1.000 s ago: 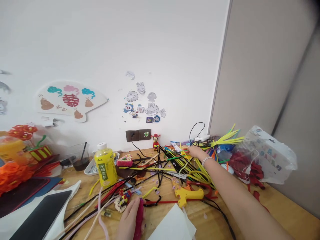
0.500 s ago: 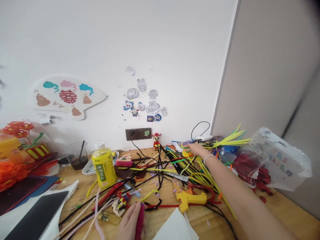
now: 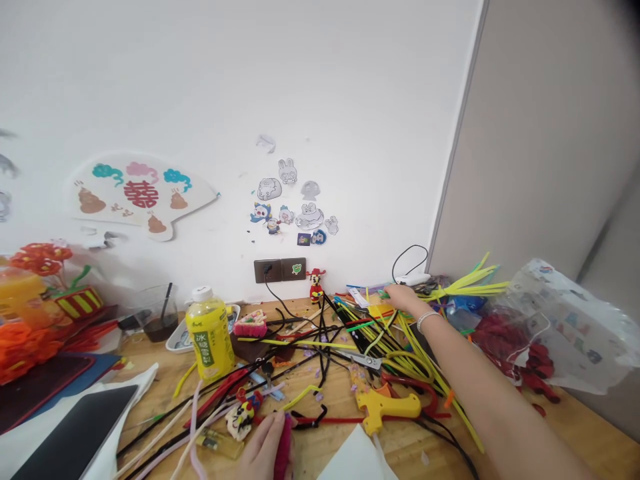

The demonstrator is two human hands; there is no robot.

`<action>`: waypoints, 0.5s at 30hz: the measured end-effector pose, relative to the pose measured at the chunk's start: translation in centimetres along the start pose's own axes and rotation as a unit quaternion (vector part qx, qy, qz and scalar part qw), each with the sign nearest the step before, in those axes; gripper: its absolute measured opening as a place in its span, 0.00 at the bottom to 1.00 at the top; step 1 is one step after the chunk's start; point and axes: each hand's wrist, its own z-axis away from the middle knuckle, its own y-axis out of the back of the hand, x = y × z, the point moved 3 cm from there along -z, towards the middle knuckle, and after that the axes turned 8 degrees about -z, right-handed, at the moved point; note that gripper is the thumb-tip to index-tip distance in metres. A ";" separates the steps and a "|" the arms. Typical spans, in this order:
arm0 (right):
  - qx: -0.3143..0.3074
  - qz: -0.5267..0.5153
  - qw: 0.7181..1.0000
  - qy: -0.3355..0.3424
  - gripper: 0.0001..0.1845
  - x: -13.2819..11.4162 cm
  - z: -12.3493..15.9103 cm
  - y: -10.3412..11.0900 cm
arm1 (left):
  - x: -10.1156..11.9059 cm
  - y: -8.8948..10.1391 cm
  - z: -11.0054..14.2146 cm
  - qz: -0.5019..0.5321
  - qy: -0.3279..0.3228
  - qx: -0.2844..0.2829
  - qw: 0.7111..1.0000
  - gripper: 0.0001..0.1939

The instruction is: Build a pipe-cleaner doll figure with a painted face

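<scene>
At the bottom centre my left hand is closed around a fuzzy magenta piece; its full shape is hidden. My right hand reaches far across the table into a heap of coloured pipe cleaners, mostly yellow and black. Its fingertips are small and partly hidden among the strands, so I cannot tell what they touch. Just left of my left hand lies a small figure with a cream, red and blue body. Scissors rest below the heap. A yellow hot glue gun lies under my right forearm's left side.
A yellow drink bottle stands left of centre. White paper lies at the front, and a dark phone at the left. A clear plastic bag sits at the right. A small red figure stands by the wall socket.
The whole view has shifted slightly, so things appear a little further right and lower. Both hands keep nearly the same places, the left still holding the magenta piece.
</scene>
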 end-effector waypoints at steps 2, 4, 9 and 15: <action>0.015 -0.003 1.000 -0.002 0.14 0.5 0.3 0.7 | 0.0 0.0 0.1 -0.004 0.002 -0.003 1.000 0.34; 0.031 -0.008 0.999 -0.002 0.14 1.0 0.6 1.3 | 0.1 0.0 0.3 -0.009 0.002 -0.008 1.000 0.34; 0.048 -0.030 0.998 -0.003 0.14 2.2 1.3 2.8 | 0.5 -0.3 0.4 -0.018 0.003 -0.027 0.999 0.32; 0.051 -0.039 0.998 -0.008 0.13 3.5 2.0 4.4 | 0.6 -0.5 0.2 -0.023 -0.001 -0.028 0.999 0.29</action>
